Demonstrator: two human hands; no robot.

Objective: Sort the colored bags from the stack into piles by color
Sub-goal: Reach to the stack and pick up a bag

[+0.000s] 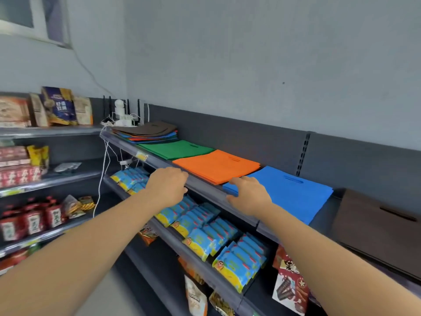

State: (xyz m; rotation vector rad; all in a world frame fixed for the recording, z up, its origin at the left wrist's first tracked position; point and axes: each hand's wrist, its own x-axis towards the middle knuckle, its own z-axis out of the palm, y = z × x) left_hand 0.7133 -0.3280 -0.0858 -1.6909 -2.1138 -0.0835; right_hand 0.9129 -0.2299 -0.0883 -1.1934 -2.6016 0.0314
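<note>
The stack [148,134] is seen leftward beyond the empty, loosely curled left hand [167,185]; the right hand [248,195] is rested slack on the blue pile [291,197].

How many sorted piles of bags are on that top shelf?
4: green pile beside the mixed stack, then orange pile, blue pile, and brown pile farthest right. More may be hidden.

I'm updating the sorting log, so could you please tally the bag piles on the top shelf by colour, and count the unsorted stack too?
Green pile: 1
Orange pile: 1
Blue pile: 1
Brown pile: 1
Unsorted mixed stack: 1
Total: 5
</note>
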